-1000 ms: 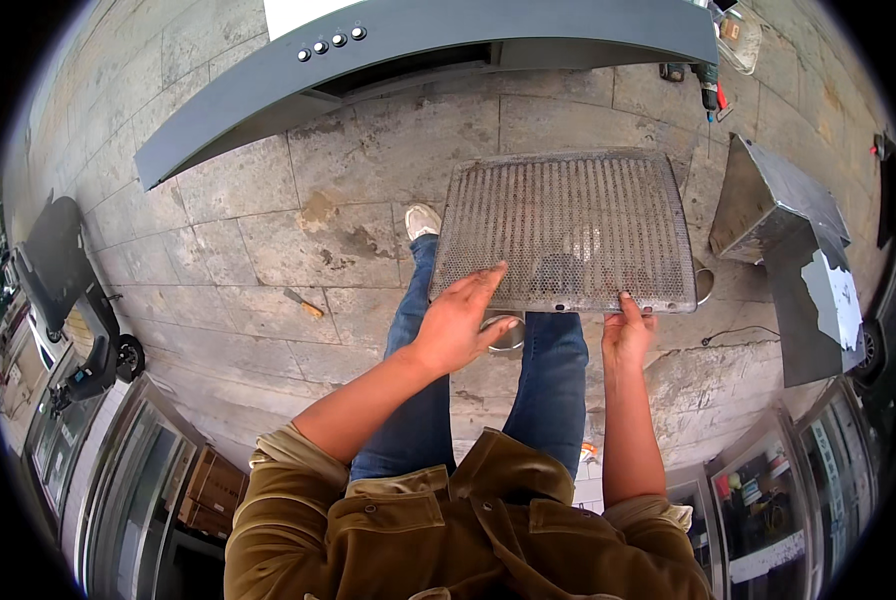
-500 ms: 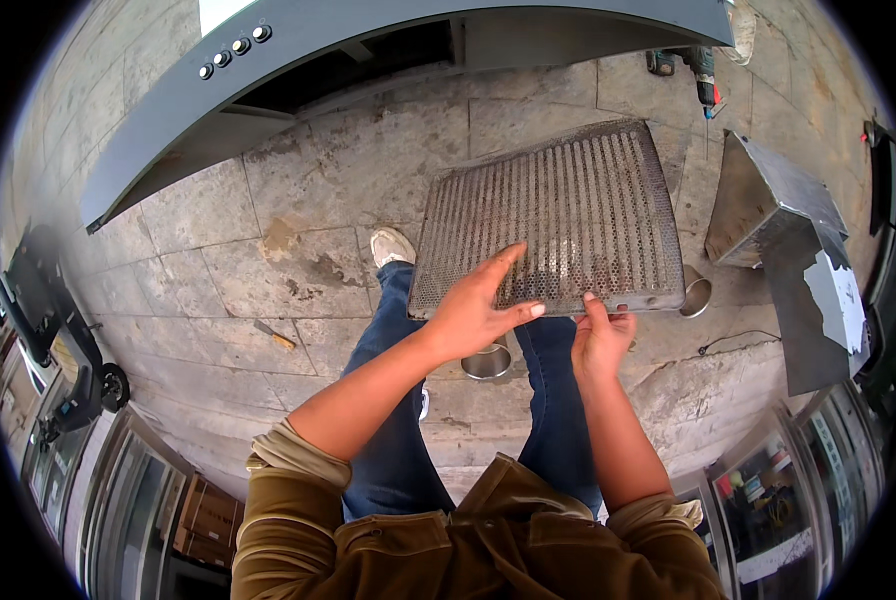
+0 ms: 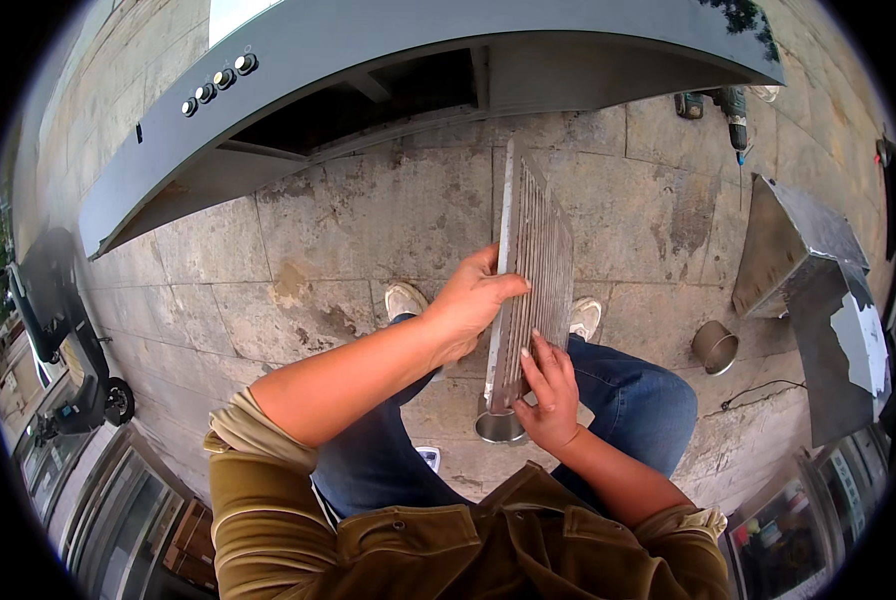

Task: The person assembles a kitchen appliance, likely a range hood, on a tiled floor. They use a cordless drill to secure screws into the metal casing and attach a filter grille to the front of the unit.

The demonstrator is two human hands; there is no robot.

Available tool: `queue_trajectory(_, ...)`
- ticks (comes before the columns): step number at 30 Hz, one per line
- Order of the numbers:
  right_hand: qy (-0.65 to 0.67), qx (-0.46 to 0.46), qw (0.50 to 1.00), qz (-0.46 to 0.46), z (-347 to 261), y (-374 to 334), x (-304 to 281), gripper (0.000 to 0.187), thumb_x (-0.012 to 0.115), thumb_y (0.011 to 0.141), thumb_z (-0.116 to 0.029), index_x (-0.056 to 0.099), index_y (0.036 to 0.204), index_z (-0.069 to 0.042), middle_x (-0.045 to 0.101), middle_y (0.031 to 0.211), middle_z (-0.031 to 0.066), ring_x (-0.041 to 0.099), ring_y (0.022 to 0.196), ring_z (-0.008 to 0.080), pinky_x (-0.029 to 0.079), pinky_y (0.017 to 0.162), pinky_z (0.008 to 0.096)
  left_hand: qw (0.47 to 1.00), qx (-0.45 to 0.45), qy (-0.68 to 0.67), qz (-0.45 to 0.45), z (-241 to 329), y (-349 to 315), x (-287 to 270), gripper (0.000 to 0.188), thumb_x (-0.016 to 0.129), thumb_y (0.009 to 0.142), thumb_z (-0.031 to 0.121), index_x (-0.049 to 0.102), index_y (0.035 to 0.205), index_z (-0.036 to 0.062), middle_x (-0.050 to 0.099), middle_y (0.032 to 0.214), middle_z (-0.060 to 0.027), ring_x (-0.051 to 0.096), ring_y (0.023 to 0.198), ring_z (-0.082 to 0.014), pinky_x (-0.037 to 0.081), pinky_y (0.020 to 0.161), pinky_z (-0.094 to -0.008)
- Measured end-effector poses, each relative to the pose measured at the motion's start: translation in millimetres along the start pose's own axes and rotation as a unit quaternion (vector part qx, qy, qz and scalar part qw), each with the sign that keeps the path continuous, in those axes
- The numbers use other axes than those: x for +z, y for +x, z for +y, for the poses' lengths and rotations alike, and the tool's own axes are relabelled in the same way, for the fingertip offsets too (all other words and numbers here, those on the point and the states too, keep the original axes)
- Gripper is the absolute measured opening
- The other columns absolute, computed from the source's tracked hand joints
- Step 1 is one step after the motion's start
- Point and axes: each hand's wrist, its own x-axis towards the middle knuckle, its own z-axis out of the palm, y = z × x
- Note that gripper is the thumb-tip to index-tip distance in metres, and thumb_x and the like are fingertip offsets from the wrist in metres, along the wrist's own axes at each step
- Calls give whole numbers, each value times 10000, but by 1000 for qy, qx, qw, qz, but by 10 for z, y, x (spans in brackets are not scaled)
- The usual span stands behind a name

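Note:
A metal range hood filter with rows of perforations stands steeply on edge between my knees, its narrow frame side facing up. My left hand grips that frame at the left, thumb over the edge and fingers behind it. Lower down, my right hand holds the filter's near end, fingers along the perforated face and thumb by the bottom corner. Just below that corner sits a round metal cup, partly hidden by the filter.
A large grey range hood with knobs lies across the far side. At the right are a cordless drill, a metal box-shaped part, a dark sheet panel and a second metal cup. A scooter stands left.
The filter has turned from lying broad face up to standing on edge, and swung left. My left hand has moved from its face to its frame; my right hand has shifted lower and left.

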Motion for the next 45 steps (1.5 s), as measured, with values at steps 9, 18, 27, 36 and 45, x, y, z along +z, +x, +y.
queue_trajectory(9,79,175,957,219,1386,882,96,658,687,788,-230,392,1331,-4,375,1384,207,390,1256,348,327,1021,403,996,63,15,-57,221,467,-1840,529,559,740,26,450,1256,-16,555,1179,-181,559,1065,-295,471,908,-441)
queue_trajectory(18,443,398,779,198,2382,1778,344,579,684,811,-323,470,1211,35,516,1245,130,504,1102,181,402,904,316,976,162,-46,-135,155,898,-3113,661,630,733,118,371,1327,-6,526,1222,-213,531,1116,-362,473,895,-502)
queue_trajectory(27,521,133,797,276,1470,2456,1064,212,671,814,-41,551,987,-20,633,989,67,569,886,115,423,836,255,889,416,35,190,-147,849,-4000,399,638,849,213,511,1163,2,603,1083,-52,554,981,-137,415,887,-277)
queue_trajectory(36,509,83,814,266,1209,3027,1139,238,637,848,-61,540,1055,4,620,1031,80,552,942,130,406,873,260,815,520,-5,256,141,903,-4181,360,640,859,180,528,1151,1,600,1066,-39,531,965,-103,399,867,-247)
queue_trajectory(45,503,55,821,265,1251,3319,1109,236,619,855,-39,551,1075,10,615,1055,70,548,959,137,400,880,260,792,559,-12,245,298,987,-4196,357,649,854,169,540,1144,-9,598,1065,-35,516,978,-100,383,882,-240)
